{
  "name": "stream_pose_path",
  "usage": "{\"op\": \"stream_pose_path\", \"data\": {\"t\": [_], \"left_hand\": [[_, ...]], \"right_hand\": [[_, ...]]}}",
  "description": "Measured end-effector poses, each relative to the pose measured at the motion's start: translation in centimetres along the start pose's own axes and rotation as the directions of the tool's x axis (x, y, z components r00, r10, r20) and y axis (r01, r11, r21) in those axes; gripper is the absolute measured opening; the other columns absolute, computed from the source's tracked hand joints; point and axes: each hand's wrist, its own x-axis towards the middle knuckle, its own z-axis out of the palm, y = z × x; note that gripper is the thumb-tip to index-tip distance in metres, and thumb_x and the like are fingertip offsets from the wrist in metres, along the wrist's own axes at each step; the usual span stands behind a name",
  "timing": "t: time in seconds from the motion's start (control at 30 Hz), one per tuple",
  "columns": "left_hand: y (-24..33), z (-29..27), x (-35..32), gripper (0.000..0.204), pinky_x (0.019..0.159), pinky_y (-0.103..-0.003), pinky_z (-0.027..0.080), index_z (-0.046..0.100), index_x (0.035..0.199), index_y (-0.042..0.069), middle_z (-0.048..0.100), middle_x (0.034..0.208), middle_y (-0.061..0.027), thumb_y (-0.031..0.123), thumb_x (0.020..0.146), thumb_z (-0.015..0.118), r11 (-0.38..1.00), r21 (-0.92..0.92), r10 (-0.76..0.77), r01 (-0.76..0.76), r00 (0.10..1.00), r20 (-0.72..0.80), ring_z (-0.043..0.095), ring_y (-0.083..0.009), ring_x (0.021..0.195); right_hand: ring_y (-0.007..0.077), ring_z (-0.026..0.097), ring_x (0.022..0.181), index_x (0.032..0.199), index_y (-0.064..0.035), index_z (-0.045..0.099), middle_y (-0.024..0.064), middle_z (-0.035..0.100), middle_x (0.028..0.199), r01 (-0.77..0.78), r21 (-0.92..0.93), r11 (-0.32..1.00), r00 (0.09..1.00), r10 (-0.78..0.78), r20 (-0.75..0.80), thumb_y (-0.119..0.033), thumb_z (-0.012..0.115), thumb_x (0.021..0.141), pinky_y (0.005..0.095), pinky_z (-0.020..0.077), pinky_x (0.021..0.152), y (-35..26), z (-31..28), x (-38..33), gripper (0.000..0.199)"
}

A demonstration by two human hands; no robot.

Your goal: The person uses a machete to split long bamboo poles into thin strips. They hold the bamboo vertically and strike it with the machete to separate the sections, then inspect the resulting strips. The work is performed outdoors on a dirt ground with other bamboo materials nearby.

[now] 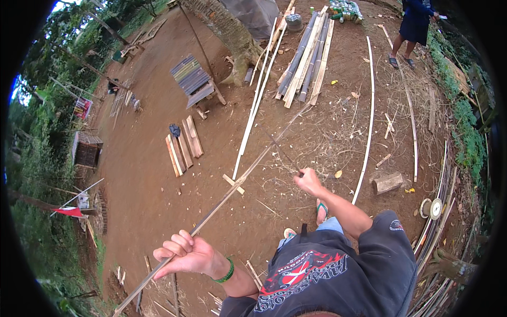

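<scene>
My left hand [186,252], with a green band on its wrist, is closed around a long, thin bamboo strip [224,202]. The strip slants from the lower left up to the far end near a pile of bamboo. In my right hand [310,183] is the dark handle of a long, narrow knife [285,154]. Its blade points up and left and crosses the strip in the picture. Whether blade and strip touch, I cannot tell.
Split bamboo lengths [306,58] lie piled ahead, near a tree trunk [232,39]. Long pale strips [368,113] and shavings [327,134] cover the soil. A short log [387,183] and spool [435,208] sit to the right. Another person [414,24] stands far right.
</scene>
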Motion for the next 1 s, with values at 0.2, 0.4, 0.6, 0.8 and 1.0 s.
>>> {"op": "stream_pose_path", "data": {"t": [0.2,0.4,0.6,0.8,1.0], "left_hand": [[-0.8,0.0,0.7,0.06,0.039,-0.022,0.017,0.033,0.073,0.014,0.018,0.05,0.0048,0.07,0.093,0.032,0.998,0.018,0.059,-0.058,0.997,-0.048,0.016,-0.0072,0.043],[-0.3,2.0,0.1,0.059,0.038,-0.023,0.016,0.032,0.074,0.014,0.018,0.05,0.0045,0.069,0.094,0.033,0.997,0.035,0.077,-0.075,0.994,-0.076,0.016,-0.0073,0.043],[-0.5,3.3,-0.7,0.059,0.038,-0.024,0.016,0.031,0.073,0.014,0.018,0.051,0.0042,0.068,0.095,0.035,0.995,0.009,0.104,-0.104,0.994,-0.022,0.016,-0.0074,0.043],[-0.1,3.3,-0.1,0.058,0.04,-0.024,0.017,0.03,0.072,0.014,0.018,0.052,0.0039,0.067,0.095,0.035,0.996,0.038,0.084,-0.086,0.996,0.034,0.016,-0.0078,0.045],[0.0,5.3,-1.2,0.06,0.04,-0.024,0.018,0.029,0.071,0.013,0.017,0.054,0.0035,0.068,0.095,0.035,0.995,0.022,0.102,-0.101,0.993,-0.062,0.016,-0.0084,0.046]], "right_hand": [[0.0388,0.067,0.064,0.079,0.0015,0.069,0.0261,0.065,0.069,0.311,-0.097,0.945,0.95,-0.305,0.071,-0.024,0.061,0.072,0.0472,0.0544,0.065,-8.7,0.3,-1.7,0.027],[0.0369,0.07,0.071,0.084,-0.0002,0.071,0.0269,0.067,0.075,0.189,-0.23,0.955,0.982,-0.188,0.024,-0.024,0.064,0.077,0.0472,0.0555,0.067,-2.1,-3.5,3.5,0.025],[0.0394,0.07,0.082,0.089,0.0055,0.071,0.027,0.07,0.087,-0.157,-0.225,0.962,0.987,0.158,-0.017,-0.024,0.065,0.077,0.0451,0.0561,0.074,2.6,-7.9,7.9,0.033],[0.0409,0.064,0.061,0.079,-0.0008,0.069,0.022,0.064,0.066,0.476,-0.014,0.88,0.815,-0.435,0.383,-0.023,0.065,0.075,0.0472,0.052,0.061,-9.6,-4.9,-3.2,0.023],[0.0364,0.067,0.062,0.086,0.0026,0.07,0.0236,0.065,0.067,0.062,-0.19,0.98,0.994,-0.042,0.105,-0.022,0.062,0.076,0.0461,0.0533,0.062,-2.4,-8.4,6.9,0.027]]}}
